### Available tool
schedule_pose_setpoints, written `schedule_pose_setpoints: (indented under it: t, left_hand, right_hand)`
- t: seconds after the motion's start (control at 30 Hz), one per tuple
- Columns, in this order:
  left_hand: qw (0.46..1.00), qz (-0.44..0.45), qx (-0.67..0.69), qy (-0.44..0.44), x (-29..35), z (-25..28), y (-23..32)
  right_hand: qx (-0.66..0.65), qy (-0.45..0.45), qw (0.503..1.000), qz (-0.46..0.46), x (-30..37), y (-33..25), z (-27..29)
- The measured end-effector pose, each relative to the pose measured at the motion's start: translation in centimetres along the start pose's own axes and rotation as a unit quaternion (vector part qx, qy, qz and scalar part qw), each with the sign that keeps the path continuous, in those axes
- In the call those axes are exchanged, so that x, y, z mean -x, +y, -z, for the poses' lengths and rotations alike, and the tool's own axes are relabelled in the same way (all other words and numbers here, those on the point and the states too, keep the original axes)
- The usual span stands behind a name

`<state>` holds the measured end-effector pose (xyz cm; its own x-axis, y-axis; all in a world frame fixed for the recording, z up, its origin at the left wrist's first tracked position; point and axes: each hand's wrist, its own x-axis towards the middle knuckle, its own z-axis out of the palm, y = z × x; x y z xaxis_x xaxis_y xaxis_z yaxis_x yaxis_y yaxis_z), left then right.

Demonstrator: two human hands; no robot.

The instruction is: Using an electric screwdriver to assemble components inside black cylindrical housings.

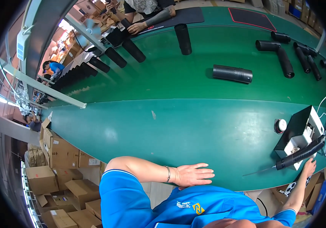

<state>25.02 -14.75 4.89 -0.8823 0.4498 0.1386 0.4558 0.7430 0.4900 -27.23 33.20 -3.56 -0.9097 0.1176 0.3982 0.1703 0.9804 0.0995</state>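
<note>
The left hand (pixel 195 174) lies flat, empty; at lower right, the right hand (pixel 309 167), hold unclear, seems set for the long black electric screwdriver (pixel 299 155), which needs firm grasping.

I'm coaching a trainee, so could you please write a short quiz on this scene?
1. True or false: the left hand grips the black tool.
2. Which is closer to the box: A) the perforated cylinder, or B) the small round white-faced part?
3. Fill in: the tool's long thin bit points toward the picture's ____ side.

Key:
1. False; it lies palm down on the green bench.
2. B
3. left
</note>
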Motion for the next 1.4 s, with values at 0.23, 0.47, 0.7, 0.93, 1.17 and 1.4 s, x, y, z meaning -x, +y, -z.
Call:
schedule_pose_setpoints:
  t: [0.23, 0.47, 0.7, 0.93, 1.17, 1.4]
  left_hand:
    - [0.994, 0.016, 0.092, 0.059, -0.4, 0.5, -1.2]
    - [0.858, 0.294, -0.094, 0.411, -3.8, 11.2, -20.0]
    - [0.68, 0.482, 0.023, 0.552, -5.9, 19.5, -36.4]
    - [0.657, 0.386, 0.082, 0.642, -7.3, 20.8, -40.4]
    - [0.664, 0.332, 0.243, 0.625, -10.8, 18.4, -32.2]
    - [0.847, 0.236, 0.327, 0.347, -13.4, 10.8, -10.5]
  right_hand:
    - [0.008, -0.083, 0.996, -0.002, 0.5, -3.0, 3.4]
    - [-0.073, -0.103, 0.992, 0.016, 3.3, -7.6, 9.0]
    - [-0.147, -0.117, 0.982, 0.0, 4.3, -9.3, 11.0]
    - [-0.197, -0.131, 0.971, -0.027, 12.9, 1.7, 10.6]
    - [-0.143, -0.07, 0.985, -0.061, 4.2, -3.7, 7.1]
    - [-0.044, 0.041, 0.994, -0.088, 4.1, -4.0, 5.3]
